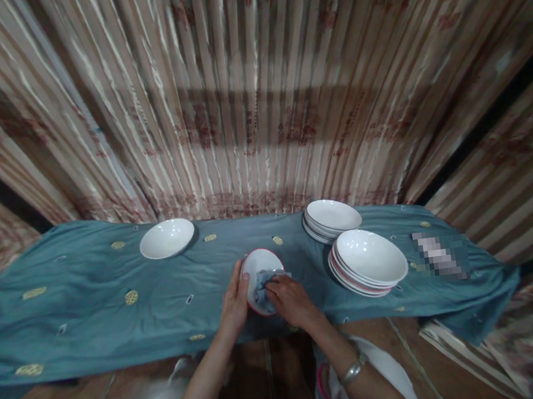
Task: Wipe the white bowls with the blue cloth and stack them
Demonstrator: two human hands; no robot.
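My left hand [234, 297] grips the left rim of a white plate with a red edge [256, 264], thumb on its upper face. The plate is held tilted over the near middle of the table. Bunched in my right hand [292, 298] is a blue-grey cloth [262, 284], pressed against the plate's inner face. Its fingers are closed on the cloth, which hides part of the plate. To the right of my right hand stands a stack of white bowls [371, 258], some with red rims.
Behind that stack is another stack of white dishes [333, 216] with dark rims. A single white bowl [168, 239] sits at the back left. A blurred-out object [439, 256] lies at the right. The table wears a teal cloth [159, 316]; a pleated curtain [244, 98] hangs close behind.
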